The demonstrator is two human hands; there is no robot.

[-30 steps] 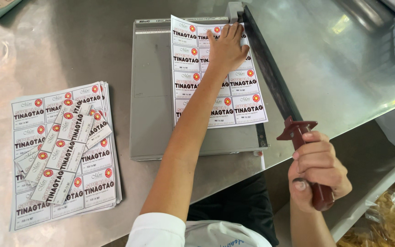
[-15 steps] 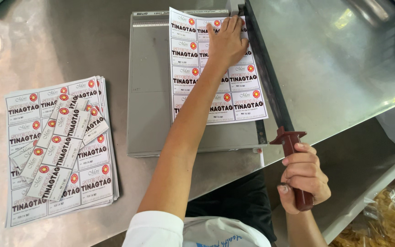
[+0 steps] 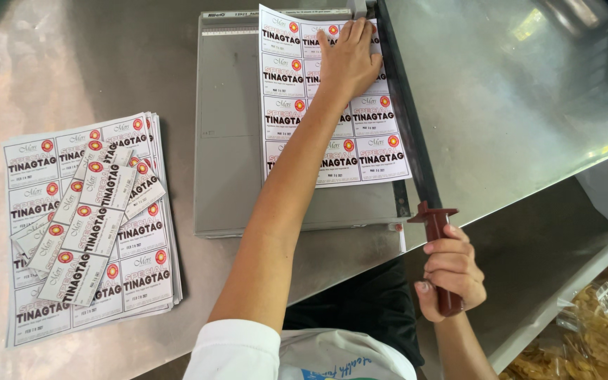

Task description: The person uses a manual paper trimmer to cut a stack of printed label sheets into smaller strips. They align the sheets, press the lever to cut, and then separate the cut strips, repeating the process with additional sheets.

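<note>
My left hand [image 3: 350, 63] lies flat, fingers spread, on a white sheet of printed labels [image 3: 286, 105] with red round marks, pressing it onto the grey paper cutter's base [image 3: 226, 141]. The sheet's right edge sits under the cutter's long dark blade arm [image 3: 406, 127]. Off the table's front edge, my right hand [image 3: 452, 271] is closed around the arm's brown handle [image 3: 434, 218]. My left forearm crosses over the lower part of the sheet.
A stack of uncut label sheets [image 3: 36, 309] lies at the left of the steel table [image 3: 501, 105], with several cut label strips [image 3: 93, 211] loose on top. Clear bags of yellow snacks [image 3: 599, 324] sit on a lower shelf at right.
My right hand has brought the blade arm down and leftward, closer to the sheet's right edge. My left hand has stayed pressed on the sheet.
</note>
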